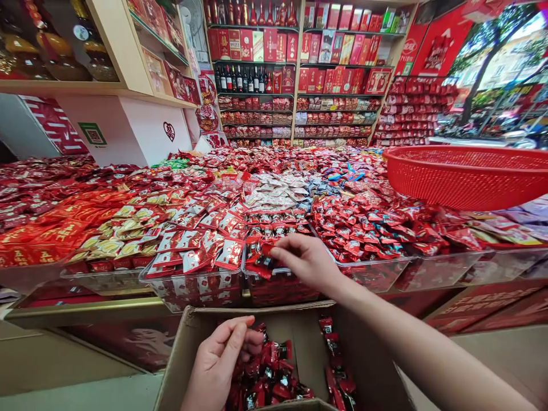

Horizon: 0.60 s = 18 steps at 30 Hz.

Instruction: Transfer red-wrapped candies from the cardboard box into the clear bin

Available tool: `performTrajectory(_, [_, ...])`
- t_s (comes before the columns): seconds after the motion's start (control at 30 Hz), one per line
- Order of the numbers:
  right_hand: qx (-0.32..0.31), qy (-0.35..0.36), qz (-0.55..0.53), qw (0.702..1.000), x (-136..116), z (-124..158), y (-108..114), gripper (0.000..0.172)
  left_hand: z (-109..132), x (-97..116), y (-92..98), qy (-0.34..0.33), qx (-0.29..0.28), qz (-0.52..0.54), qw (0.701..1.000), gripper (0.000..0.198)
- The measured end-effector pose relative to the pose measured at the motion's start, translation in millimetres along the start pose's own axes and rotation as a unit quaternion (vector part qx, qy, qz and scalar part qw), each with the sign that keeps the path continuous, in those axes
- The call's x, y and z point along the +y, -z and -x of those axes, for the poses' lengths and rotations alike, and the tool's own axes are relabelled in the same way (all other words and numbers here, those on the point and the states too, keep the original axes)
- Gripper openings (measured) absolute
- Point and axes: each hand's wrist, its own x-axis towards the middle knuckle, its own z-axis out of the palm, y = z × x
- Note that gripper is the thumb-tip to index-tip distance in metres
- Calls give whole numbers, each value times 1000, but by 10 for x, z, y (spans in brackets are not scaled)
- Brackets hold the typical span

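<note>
My right hand (306, 262) is closed on a small red-and-black wrapped candy (266, 261), pinched between thumb and fingers. It is at the front of a clear plastic bin (282, 274), over a layer of similar wrapped candies. Below it my left hand (216, 362) hangs over an open cardboard box (310, 342), thumb pressed to the curled fingers. Whether anything is inside that grip is hidden. Inside the box lie many red-and-black wrapped candies (274, 374), heaped at the left and lined along the right wall.
Neighbouring bins hold red-and-white packets (192, 245) to the left and red candies (363, 228) to the right. White packets (276, 191) lie behind. A large red plastic basket (466, 177) rests on the goods at right. Shelves (257, 63) of boxes and bottles stand at the back.
</note>
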Motion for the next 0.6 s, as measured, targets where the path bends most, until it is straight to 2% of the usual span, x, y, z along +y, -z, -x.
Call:
performTrajectory(0.1, [-4, 56, 80, 995, 36, -182, 56, 13, 20, -84, 36, 4, 19, -1, 1000, 36])
performTrajectory(0.23, [-41, 109, 139, 984, 108, -264, -7, 11, 56, -132, 38, 4, 39, -8, 999, 36])
performTrajectory(0.4, [-142, 107, 205, 963, 189, -289, -107, 14, 62, -180, 62, 30, 10, -14, 999, 38])
performTrajectory(0.6, [-145, 98, 229, 958, 199, -338, -134, 14, 87, -174, 16, 23, 18, -14, 999, 33])
